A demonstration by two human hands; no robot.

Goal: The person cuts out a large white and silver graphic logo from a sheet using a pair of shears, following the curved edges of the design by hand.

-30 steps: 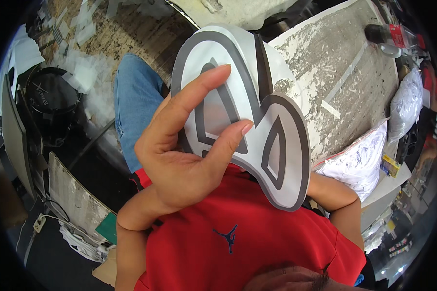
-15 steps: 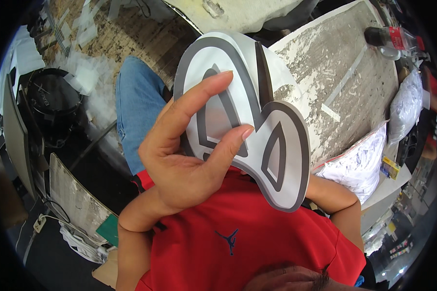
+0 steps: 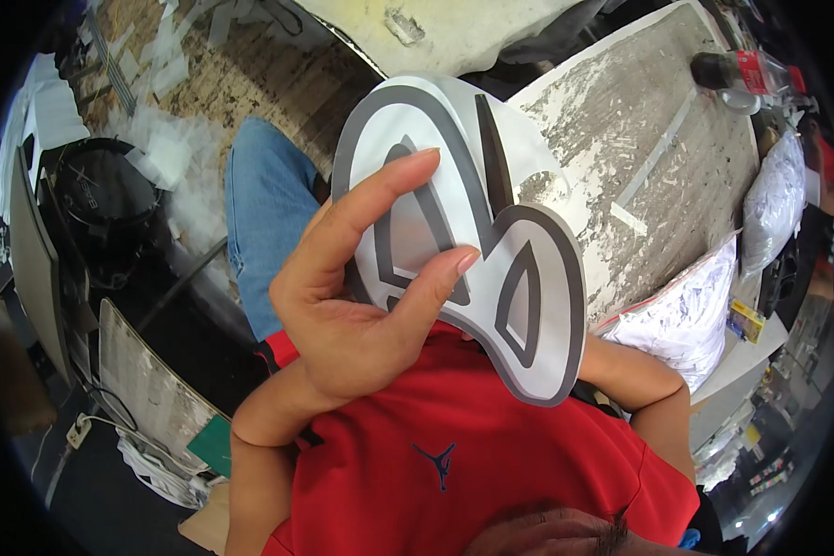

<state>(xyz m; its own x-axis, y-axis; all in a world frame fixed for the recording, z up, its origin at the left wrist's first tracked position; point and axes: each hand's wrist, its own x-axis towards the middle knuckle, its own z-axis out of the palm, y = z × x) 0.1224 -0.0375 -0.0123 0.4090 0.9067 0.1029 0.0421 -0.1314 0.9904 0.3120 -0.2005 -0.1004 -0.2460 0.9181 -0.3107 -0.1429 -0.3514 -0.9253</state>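
Observation:
A white cutout sheet [image 3: 398, 116] with grey borders, two rounded lobes and pointed inner shapes is held up before my chest. My left hand [image 3: 352, 306] is at its left side, with thumb and index finger spread over the front. The other fingers are largely hidden, apparently behind the edge, gripping it. From behind the notch between the lobes rises a dark tapered blade [image 3: 494, 153], perhaps of scissors; its lower end is out of sight. My right forearm [image 3: 635, 371] runs behind the sheet, which hides the right hand. More white sheet [image 3: 528, 139] curves behind the cutout.
A worn, paint-flecked board [image 3: 658, 139] lies at the right, with a red-labelled bottle [image 3: 751, 72] at its far end. Clear bags of white scraps [image 3: 676, 315] stand along its right side. Paper scraps [image 3: 162, 65] litter the floor at far left, near a round black object [image 3: 102, 190].
The cutout and my left hand have shifted slightly downward in the view together. The grip and the dark blade look much the same.

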